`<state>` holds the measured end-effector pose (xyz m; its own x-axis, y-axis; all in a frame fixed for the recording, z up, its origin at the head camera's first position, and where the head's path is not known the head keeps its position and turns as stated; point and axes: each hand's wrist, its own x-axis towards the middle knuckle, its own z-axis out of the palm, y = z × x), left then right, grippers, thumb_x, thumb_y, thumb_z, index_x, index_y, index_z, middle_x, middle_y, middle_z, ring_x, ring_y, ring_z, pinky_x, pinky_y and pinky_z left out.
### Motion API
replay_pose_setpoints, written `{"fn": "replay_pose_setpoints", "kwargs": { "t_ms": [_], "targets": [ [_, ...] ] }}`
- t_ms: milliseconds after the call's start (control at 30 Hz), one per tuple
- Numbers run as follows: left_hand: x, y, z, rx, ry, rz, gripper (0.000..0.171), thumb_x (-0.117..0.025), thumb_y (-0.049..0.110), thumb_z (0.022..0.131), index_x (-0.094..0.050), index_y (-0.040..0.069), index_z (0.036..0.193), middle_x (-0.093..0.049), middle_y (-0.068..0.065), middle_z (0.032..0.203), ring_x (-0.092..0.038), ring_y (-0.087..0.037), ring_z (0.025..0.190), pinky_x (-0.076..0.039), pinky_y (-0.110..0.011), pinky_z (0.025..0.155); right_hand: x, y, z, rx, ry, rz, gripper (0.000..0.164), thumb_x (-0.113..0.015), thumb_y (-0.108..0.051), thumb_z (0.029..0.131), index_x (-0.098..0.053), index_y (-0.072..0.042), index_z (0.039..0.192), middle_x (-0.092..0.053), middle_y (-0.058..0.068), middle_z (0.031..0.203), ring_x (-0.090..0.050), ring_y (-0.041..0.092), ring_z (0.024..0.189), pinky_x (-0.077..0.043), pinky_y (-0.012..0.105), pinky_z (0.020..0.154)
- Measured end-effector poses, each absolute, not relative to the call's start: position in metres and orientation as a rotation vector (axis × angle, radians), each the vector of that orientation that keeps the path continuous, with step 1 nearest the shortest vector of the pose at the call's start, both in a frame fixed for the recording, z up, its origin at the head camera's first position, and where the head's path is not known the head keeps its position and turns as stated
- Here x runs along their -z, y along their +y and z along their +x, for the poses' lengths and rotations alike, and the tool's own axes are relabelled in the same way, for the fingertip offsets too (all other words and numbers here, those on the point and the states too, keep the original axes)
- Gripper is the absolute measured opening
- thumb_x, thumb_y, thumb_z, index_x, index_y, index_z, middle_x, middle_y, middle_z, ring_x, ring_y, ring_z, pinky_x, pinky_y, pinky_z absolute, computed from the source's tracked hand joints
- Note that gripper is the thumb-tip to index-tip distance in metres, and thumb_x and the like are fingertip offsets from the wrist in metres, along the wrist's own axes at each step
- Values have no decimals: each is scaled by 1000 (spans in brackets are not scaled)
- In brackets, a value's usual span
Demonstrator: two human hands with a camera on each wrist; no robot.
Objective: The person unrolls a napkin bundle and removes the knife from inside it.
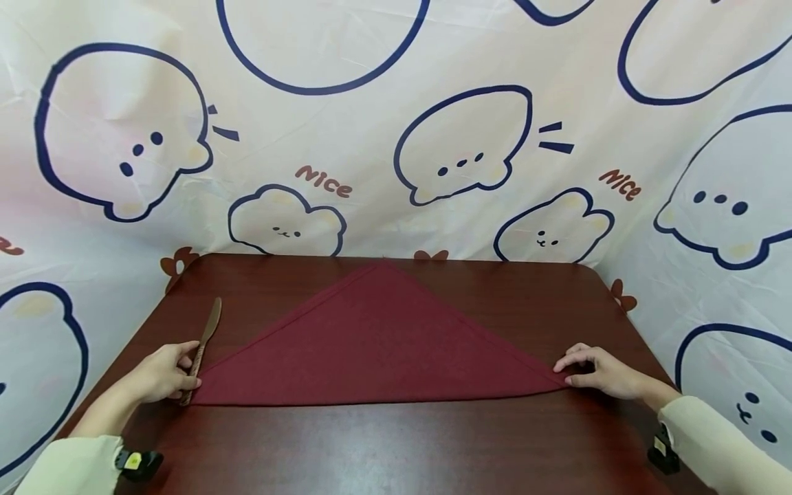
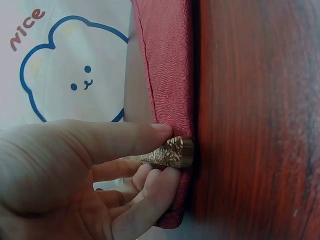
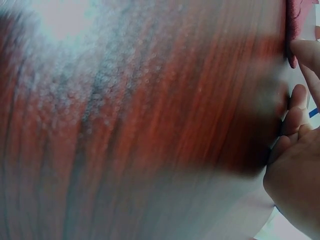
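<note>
A dark red cloth napkin (image 1: 377,344) lies folded into a triangle, its long edge toward me and its peak at the table's far edge. My left hand (image 1: 163,371) holds a gold-coloured butter knife (image 1: 212,323) by its textured handle, on the napkin's left corner. The left wrist view shows the thumb on one side of the handle (image 2: 170,154) and fingers on the other, against the red cloth (image 2: 167,65). At the napkin's right corner, my right hand (image 1: 597,371) pinches the tip between thumb and fingers. Only part of that hand (image 3: 300,145) shows in the right wrist view.
The dark brown wooden table (image 1: 383,447) has rounded far corners and a glossy patch in front of the napkin. A pale curtain (image 1: 371,130) with blue cartoon outlines hangs behind the table and along both sides.
</note>
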<state>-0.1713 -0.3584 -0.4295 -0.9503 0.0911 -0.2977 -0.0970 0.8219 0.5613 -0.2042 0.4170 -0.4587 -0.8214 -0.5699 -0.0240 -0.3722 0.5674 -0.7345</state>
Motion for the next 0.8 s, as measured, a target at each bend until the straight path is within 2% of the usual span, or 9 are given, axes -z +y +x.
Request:
{"fn": "replay_pose_setpoints", "kwargs": {
  "t_ms": [167,367,567,800],
  "targets": [
    [430,-359,-172,-841,2691,-6,80,-73,2,88,-24,-27,144,-50,-20,97,-58,-18,70,-57,-32,60,459,417,-203,1092,2547,-768,17,-70,-11,94,-74,-10,111,-60,1,108,-50,-2,100,-42,22,80],
    [431,-359,-174,-855,2666,-19,81,-74,1,86,-24,-27,143,-61,-25,99,-64,-17,74,-59,-34,62,459,416,-202,1082,2568,-781,17,-71,-11,94,-74,-11,110,-60,0,108,-50,-3,101,-42,21,81],
    [432,-360,-174,-865,2661,-19,77,-74,0,86,-28,-21,144,-62,-27,99,-65,-18,74,-59,-36,63,460,416,-202,1089,2561,-790,17,-71,-11,94,-74,-11,110,-60,-1,108,-50,-3,101,-42,21,81],
    [432,-358,-173,-854,2685,-31,77,-74,1,86,-28,-19,145,-62,-18,93,-60,-17,71,-56,-35,61,458,416,-202,1084,2570,-782,16,-71,-12,94,-74,-11,109,-60,0,108,-51,-2,101,-42,22,81]
  ]
}}
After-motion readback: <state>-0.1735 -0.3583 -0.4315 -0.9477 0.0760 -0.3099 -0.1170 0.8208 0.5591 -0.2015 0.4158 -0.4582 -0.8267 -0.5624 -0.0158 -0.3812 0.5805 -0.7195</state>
